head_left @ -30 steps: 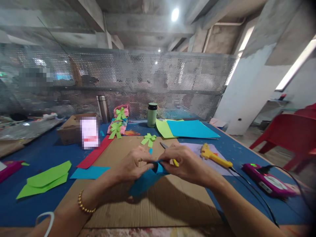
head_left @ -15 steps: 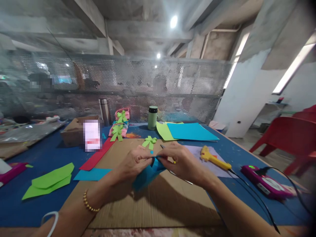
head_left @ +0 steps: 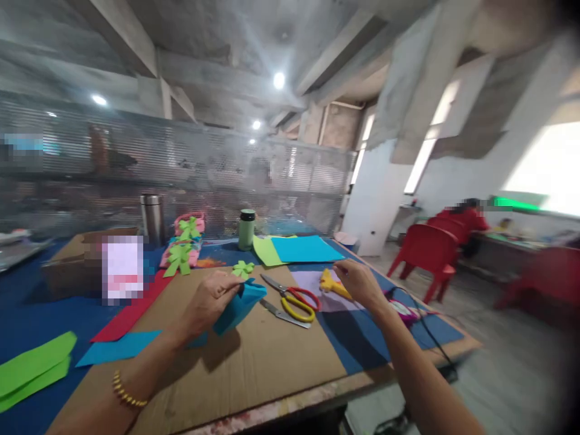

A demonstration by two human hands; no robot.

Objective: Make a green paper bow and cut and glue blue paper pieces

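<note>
My left hand (head_left: 212,302) is closed in a pinch on a folded piece of blue paper (head_left: 240,307), held above the cardboard sheet (head_left: 267,362). Its fingertips grip the upper edge, and the paper hangs down on the right. My right hand (head_left: 360,283) is raised apart from it with fingers curled together. Whether anything small is between those fingers I cannot make out. Below and beside that hand lies a yellow glue gun (head_left: 334,285), part of it hidden by the hand. Scissors (head_left: 294,303) with red and yellow handles rest on the cardboard, beside a metal blade or ruler (head_left: 283,315).
Green paper bows (head_left: 179,258) lie on pink pieces at the back, and another bow (head_left: 243,269) sits on the cardboard. A steel flask (head_left: 153,219), green bottle (head_left: 246,229), box (head_left: 77,266) and blue sheets (head_left: 308,248) stand or lie behind. Red chairs (head_left: 426,254) are at right.
My right hand has let go of the blue paper and moved right, toward the glue gun. My left hand keeps the paper. The view has turned right, and the scissors now show fully.
</note>
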